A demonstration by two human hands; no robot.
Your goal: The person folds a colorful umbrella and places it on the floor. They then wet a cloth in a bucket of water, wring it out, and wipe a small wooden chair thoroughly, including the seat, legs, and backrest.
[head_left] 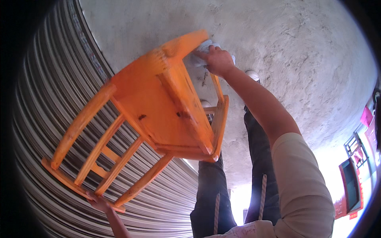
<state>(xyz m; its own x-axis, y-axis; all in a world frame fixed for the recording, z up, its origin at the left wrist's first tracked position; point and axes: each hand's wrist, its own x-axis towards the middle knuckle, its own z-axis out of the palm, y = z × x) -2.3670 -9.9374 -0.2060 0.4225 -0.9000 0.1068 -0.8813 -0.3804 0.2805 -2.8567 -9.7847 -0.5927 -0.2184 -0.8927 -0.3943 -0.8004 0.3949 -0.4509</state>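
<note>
An orange wooden chair is tilted in front of me, its slatted backrest pointing to the lower left. My left hand grips the top rail of that backrest. At the other end, my right hand presses a pale, crumpled cloth beside a chair leg. My fingers partly cover the cloth. Dark marks show on the broad seat panel and on a rail next to it. The leg end near the cloth looks slightly blurred.
A striped, ribbed surface runs along the left. Rough concrete floor spreads beyond the chair. My trousered legs and shoes are close to the chair's right side. A dark red-framed panel is at the far right, near bright light.
</note>
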